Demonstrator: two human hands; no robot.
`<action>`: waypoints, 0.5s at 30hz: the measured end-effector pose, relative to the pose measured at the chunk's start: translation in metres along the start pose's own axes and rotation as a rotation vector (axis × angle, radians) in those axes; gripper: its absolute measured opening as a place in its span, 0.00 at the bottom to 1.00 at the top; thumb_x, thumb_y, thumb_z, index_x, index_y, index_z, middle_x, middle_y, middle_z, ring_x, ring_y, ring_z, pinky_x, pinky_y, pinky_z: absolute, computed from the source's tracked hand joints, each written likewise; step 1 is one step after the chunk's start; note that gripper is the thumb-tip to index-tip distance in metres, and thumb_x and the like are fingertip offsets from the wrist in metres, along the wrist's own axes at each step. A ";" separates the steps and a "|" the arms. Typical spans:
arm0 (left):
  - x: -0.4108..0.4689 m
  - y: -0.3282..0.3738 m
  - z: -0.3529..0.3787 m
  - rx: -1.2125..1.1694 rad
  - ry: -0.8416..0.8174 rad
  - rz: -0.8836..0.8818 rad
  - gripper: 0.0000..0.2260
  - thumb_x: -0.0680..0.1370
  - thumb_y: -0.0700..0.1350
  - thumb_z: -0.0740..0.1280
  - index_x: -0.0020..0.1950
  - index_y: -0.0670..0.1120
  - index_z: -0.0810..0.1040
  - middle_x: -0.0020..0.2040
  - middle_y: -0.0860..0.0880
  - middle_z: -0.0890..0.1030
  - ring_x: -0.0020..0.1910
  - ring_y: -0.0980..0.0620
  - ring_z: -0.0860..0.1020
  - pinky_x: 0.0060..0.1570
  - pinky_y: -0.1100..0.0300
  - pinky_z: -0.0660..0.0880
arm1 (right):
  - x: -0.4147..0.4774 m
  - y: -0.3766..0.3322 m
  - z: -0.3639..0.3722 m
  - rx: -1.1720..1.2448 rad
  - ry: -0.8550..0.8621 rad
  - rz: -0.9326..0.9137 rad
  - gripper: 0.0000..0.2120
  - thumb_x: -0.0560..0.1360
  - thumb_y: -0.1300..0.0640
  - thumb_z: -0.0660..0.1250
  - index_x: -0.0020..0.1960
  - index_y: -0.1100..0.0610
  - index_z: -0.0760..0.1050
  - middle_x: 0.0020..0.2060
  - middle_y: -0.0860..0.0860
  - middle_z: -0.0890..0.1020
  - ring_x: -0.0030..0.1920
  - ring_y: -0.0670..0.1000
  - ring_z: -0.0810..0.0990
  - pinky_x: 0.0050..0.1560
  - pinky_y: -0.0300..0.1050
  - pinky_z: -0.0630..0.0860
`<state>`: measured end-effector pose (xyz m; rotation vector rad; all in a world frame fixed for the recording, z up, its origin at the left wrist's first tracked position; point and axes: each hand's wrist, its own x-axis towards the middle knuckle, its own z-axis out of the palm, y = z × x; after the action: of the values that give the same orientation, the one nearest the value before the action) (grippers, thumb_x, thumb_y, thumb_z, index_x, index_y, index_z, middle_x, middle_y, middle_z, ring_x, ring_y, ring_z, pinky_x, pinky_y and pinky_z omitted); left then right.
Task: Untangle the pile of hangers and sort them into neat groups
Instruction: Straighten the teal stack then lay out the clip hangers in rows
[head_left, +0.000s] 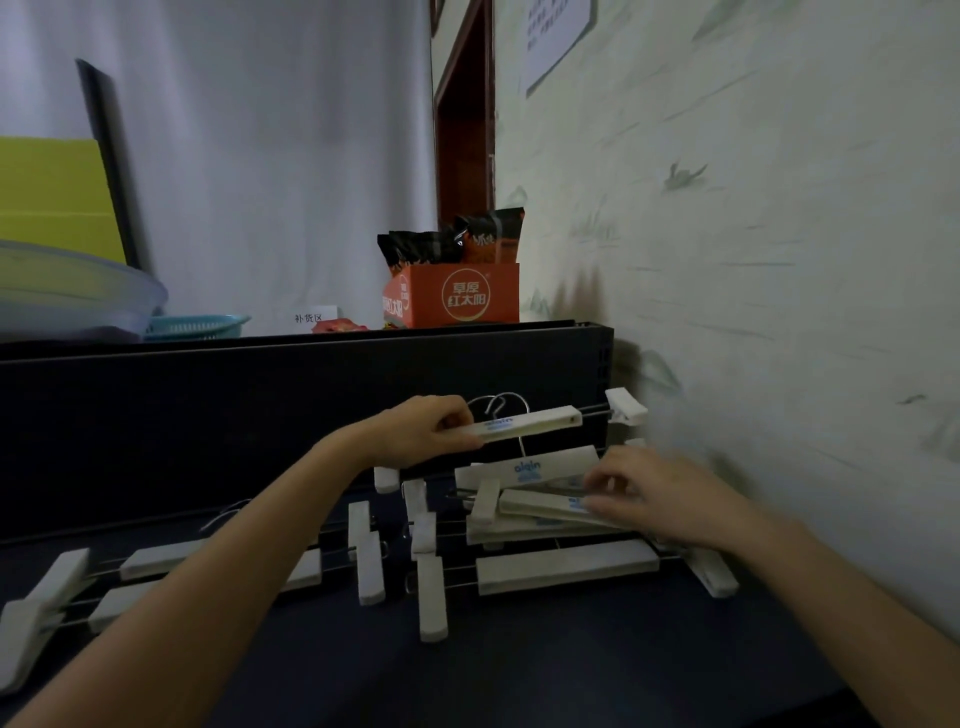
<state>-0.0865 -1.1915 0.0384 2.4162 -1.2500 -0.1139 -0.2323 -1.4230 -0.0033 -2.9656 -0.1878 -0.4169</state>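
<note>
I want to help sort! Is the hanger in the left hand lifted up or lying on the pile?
Lifted up. The left hand grips the hanger by its bar, holding it above the pile on the dark surface.

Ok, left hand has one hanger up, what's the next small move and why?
Probably carry the lifted hanger leftward to the hangers at the left: the left hand holds it above the pile, which the right hand steadies.

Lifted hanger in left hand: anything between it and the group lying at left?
Nothing visible blocks it. The left hand holds the white clip hanger with blue print clear above the pile; the flat white hangers at left lie across open dark tabletop.
</note>
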 end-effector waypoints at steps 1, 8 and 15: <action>-0.003 0.002 -0.001 -0.020 0.011 0.011 0.11 0.77 0.51 0.62 0.57 0.48 0.73 0.51 0.52 0.76 0.48 0.55 0.76 0.47 0.64 0.72 | 0.004 0.000 -0.002 0.013 0.054 0.002 0.13 0.75 0.43 0.62 0.56 0.47 0.74 0.49 0.42 0.74 0.49 0.41 0.73 0.41 0.30 0.66; -0.018 0.011 -0.002 -0.101 0.030 0.043 0.12 0.77 0.50 0.63 0.58 0.46 0.74 0.51 0.50 0.78 0.47 0.55 0.77 0.46 0.65 0.72 | 0.038 0.002 0.006 -0.100 -0.073 0.107 0.27 0.76 0.55 0.63 0.72 0.51 0.60 0.69 0.52 0.68 0.67 0.52 0.67 0.67 0.48 0.67; -0.031 0.010 -0.002 -0.112 0.080 0.064 0.10 0.76 0.48 0.65 0.56 0.48 0.76 0.48 0.56 0.78 0.45 0.60 0.76 0.44 0.67 0.73 | 0.057 0.007 0.006 0.070 -0.267 0.027 0.13 0.76 0.50 0.63 0.60 0.46 0.73 0.57 0.47 0.77 0.56 0.48 0.75 0.56 0.43 0.70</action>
<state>-0.1116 -1.1714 0.0409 2.2610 -1.2493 -0.0662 -0.1751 -1.4227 0.0066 -2.9403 -0.1860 -0.0092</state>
